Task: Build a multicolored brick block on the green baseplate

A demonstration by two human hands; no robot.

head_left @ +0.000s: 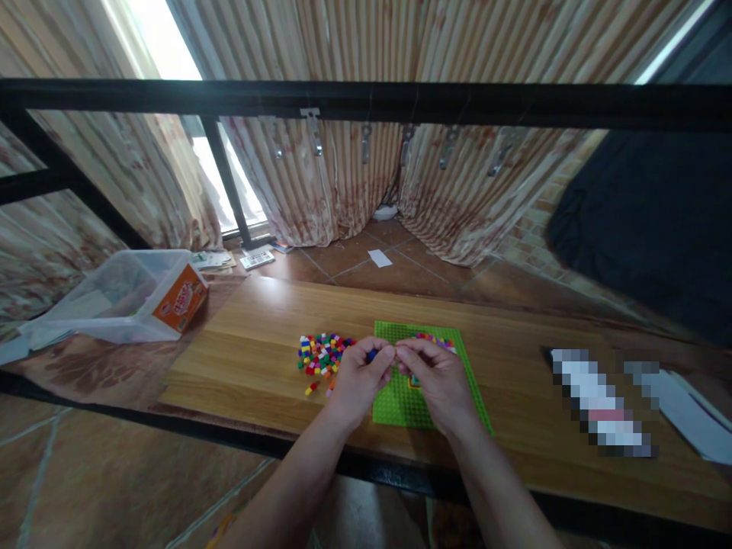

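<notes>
My left hand [361, 375] and my right hand [438, 375] meet above a green studded baseplate [394, 414], thumbs and forefingers pinched tip to tip. Whatever is between the fingertips is too small or too hidden to make out. A spot of blue shows behind my left fingers; I cannot tell whether it is held. Several small coloured bricks [433, 338] stand in a row near the plate's far right, partly covered by my right hand. A heap of loose multicoloured bricks [323, 353] lies just left of my left hand.
The plate lies on a wooden board [240, 343]. A clear plastic bin [131, 293] with an orange label stands at the left. A pixelated object [600, 404] and white papers [695, 415] lie at the right. Beyond runs a black metal bar [366, 101] with hooks, before curtains.
</notes>
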